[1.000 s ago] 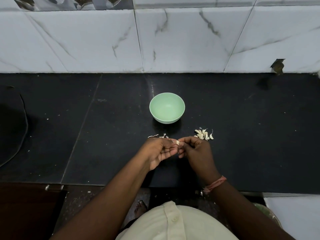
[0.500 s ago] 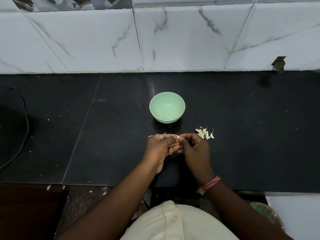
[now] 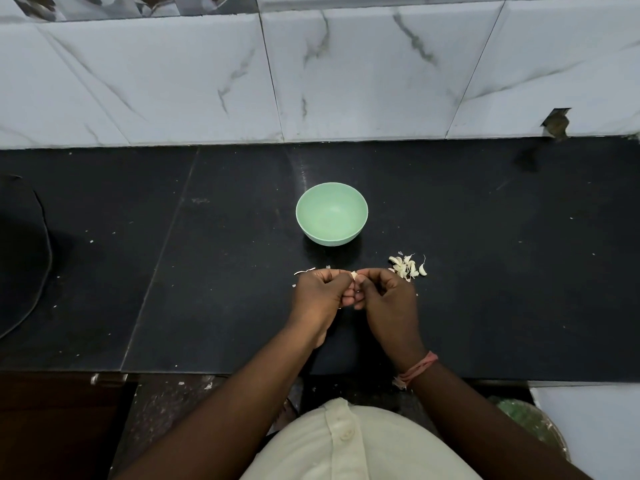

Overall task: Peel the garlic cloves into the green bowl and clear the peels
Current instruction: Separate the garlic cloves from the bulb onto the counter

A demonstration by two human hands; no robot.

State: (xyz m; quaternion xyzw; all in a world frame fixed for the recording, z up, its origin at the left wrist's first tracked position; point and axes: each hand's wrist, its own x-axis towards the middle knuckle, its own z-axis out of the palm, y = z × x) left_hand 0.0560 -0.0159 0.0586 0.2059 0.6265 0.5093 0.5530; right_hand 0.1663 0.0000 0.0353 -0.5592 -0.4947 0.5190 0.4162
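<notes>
The green bowl [image 3: 331, 213] stands upright on the black counter [image 3: 485, 271] and looks empty. Just in front of it, my left hand [image 3: 323, 294] and my right hand [image 3: 386, 297] meet, both pinching one small pale garlic clove [image 3: 354, 274] between their fingertips. Only a sliver of the clove shows above the fingers. A heap of several unpeeled garlic cloves [image 3: 408, 266] lies on the counter right of my right hand. A few thin peel scraps [image 3: 304, 271] lie just beyond my left hand.
A marble-tiled wall [image 3: 311, 81] closes off the back of the counter. A dark round object [image 3: 20, 258] sits at the left edge. A green bin [image 3: 523, 424] with peels stands on the floor at lower right, below the counter's front edge.
Both hands have turned knuckles-up and closed more tightly around the clove, so less of it shows. They stay in the same place in front of the bowl.
</notes>
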